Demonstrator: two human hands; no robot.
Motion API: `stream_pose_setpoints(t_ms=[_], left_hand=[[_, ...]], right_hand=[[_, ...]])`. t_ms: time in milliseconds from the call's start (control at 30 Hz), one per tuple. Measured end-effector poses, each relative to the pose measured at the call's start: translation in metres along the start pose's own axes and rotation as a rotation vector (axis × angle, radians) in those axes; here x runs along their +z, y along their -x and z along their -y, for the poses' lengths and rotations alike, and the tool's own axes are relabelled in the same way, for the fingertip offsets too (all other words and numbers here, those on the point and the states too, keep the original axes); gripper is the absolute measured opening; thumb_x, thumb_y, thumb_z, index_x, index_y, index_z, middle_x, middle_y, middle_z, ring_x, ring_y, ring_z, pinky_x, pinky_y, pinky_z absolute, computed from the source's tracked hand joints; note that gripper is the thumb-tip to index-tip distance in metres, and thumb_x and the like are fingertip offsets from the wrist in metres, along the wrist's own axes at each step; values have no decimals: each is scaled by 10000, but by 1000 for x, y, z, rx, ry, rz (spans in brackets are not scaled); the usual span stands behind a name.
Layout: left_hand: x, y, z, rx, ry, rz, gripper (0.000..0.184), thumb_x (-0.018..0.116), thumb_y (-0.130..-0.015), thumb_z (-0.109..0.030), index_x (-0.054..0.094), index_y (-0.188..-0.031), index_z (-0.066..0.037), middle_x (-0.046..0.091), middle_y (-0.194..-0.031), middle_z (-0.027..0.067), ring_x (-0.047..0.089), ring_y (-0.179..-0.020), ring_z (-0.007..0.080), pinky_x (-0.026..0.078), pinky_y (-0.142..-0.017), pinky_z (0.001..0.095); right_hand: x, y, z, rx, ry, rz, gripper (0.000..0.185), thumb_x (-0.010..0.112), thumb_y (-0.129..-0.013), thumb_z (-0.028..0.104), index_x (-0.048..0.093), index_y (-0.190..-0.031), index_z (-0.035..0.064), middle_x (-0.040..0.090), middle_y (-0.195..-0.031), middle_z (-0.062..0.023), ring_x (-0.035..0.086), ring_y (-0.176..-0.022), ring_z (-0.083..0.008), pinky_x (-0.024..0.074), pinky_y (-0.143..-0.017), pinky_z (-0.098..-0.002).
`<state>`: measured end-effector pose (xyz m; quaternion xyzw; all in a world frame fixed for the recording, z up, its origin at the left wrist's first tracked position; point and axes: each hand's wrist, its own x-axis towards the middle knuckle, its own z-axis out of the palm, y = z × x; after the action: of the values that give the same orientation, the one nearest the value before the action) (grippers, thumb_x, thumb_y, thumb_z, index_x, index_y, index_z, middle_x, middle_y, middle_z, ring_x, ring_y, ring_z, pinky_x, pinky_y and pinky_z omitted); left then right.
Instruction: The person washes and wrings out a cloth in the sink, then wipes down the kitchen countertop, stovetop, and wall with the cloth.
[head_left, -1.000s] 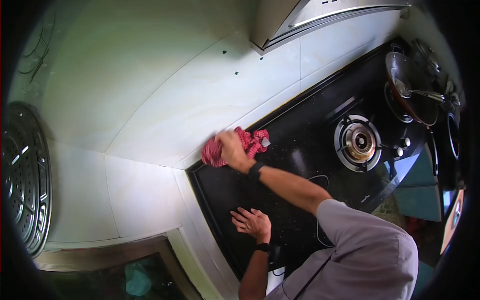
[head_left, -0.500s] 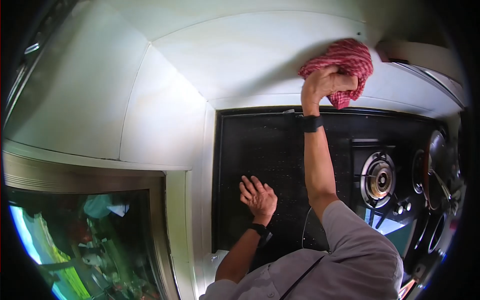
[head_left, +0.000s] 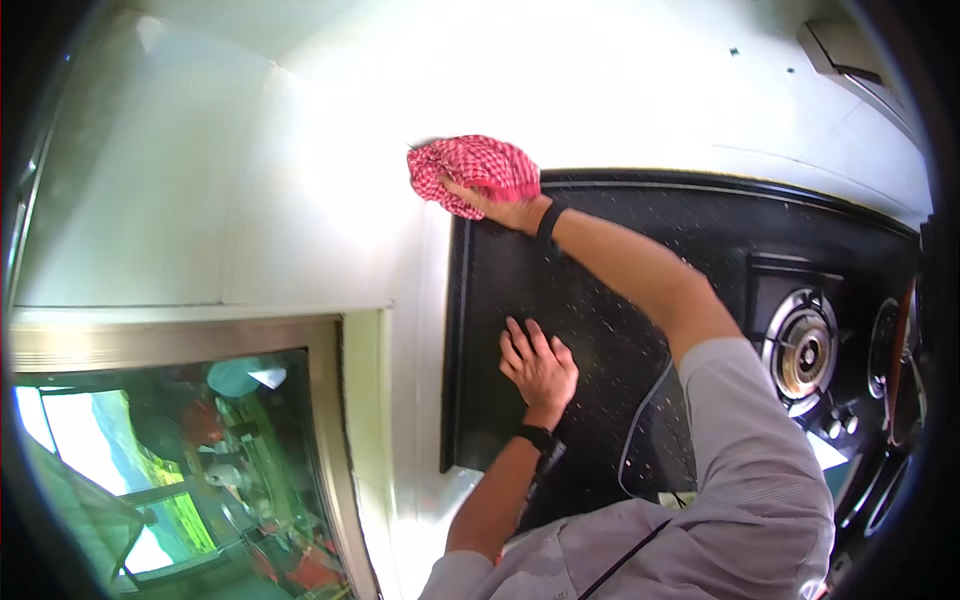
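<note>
A red and white checked cloth is bunched against the pale wall tiles at the back left corner of the black countertop. My right hand grips it, the fingers partly hidden in its folds. My left hand rests palm down on the countertop, fingers spread, holding nothing. Both wrists wear dark bands.
A gas burner with knobs is at the right, with a pan beyond it. The range hood juts out at upper right. A thin cable crosses the counter. A framed window is at lower left.
My right hand has carried the cloth from the wall near the hood leftward and down to the corner. My left hand still lies on the countertop. The camera view has shifted.
</note>
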<state>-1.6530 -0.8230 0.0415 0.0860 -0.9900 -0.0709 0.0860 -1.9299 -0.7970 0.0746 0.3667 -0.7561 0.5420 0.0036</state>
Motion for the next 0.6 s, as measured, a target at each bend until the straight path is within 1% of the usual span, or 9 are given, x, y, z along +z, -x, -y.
stream_pose_setpoints(t_ms=[100,167,200,233,300,333,433,500,600], left_hand=[[-2,0,0,-19,2,13,499,512,-887,-267,445,-1307,-6,368,-1429,249,341,-1291,417,294,-1002,536],[-3,0,0,-10,21,-10,504,509,-888,-272,441,-1309,-5,365,-1432,248,338,-1293,413,285,-1010,531],[-4,10,2,-20,35,3,504,509,-888,-272,441,-1309,-5,365,-1432,248,338,-1293,413,285,-1010,531],[-3,8,3,-20,35,1,505,509,-887,-274,443,-1309,-3,364,-1432,249,340,-1292,415,283,-1011,527],[-3,-4,0,-41,65,-35,506,509,-887,-275,445,-1308,-1,362,-1433,249,341,-1290,416,281,-1012,522],[-5,-3,0,-44,71,-22,503,506,-888,-273,449,-1305,1,364,-1430,252,345,-1287,418,283,-1010,518],[-2,0,3,-36,69,-33,496,502,-885,-272,459,-1294,5,371,-1420,261,357,-1276,422,293,-994,515],[-3,-1,5,-27,96,-51,500,502,-884,-279,459,-1294,4,376,-1414,265,360,-1273,422,302,-975,523],[-1,-1,3,-53,124,-13,523,533,-875,-272,436,-1315,-6,363,-1423,259,347,-1286,419,301,-981,529]], right_hand=[[1,23,-43,-94,506,-50,507,388,-984,146,292,-1482,137,385,-1460,-166,376,-1343,-332,304,-1133,-402],[2,32,-38,-57,763,23,518,428,-944,124,345,-1455,127,546,-1287,-203,533,-1187,-357,434,-1002,-442],[-25,27,13,315,750,519,466,450,-883,43,479,-1347,78,651,-995,-205,649,-895,-369,515,-791,-458],[-27,36,19,314,772,527,466,450,-883,43,479,-1347,78,651,-995,-205,648,-895,-369,515,-791,-458],[-36,46,24,111,552,-193,343,491,-835,1,580,-1166,23,633,-779,-188,629,-669,-377,510,-641,-449],[-36,43,26,1,552,-283,247,538,-807,-1,592,-1049,5,610,-773,-203,615,-687,-382,509,-632,-430],[-6,7,42,-50,340,-283,221,539,-816,34,601,-1024,-4,634,-833,-241,642,-760,-381,512,-651,-461],[21,-8,34,109,322,-103,207,541,-824,52,592,-1014,-15,641,-886,-229,649,-767,-381,521,-672,-465],[56,11,13,119,783,-133,271,535,-830,92,575,-1067,-32,656,-1054,-189,681,-827,-347,547,-670,-440]])
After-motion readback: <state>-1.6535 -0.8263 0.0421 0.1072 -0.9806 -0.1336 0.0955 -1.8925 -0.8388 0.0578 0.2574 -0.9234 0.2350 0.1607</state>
